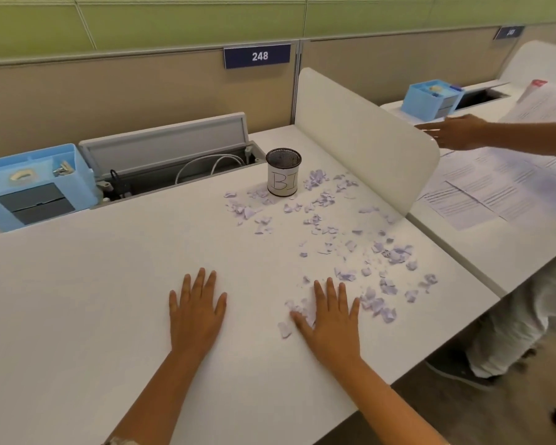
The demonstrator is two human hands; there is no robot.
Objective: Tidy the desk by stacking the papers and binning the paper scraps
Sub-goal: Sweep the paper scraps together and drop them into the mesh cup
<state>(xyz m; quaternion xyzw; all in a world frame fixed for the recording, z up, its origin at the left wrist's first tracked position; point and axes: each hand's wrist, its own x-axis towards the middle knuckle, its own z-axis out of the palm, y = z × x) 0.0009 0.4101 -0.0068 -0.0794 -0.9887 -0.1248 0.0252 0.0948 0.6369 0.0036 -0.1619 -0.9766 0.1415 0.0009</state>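
Left hand (197,311) flat on desk (77,284), fingers spread, holding nothing. Right hand (331,319) flat, fingers spread, pressing paper scraps (344,220) near right edge. Mesh cup (283,171) toward back edge, label reads "BI". Partition sign (257,56): 248.

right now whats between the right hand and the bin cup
Head view: loose paper scraps strewn over the desk between the right hand and the bin cup.

The white desk (109,284) is strewn at right with paper scraps (331,220) around a mesh bin (283,171), and a blue organiser (36,184) is set at left.
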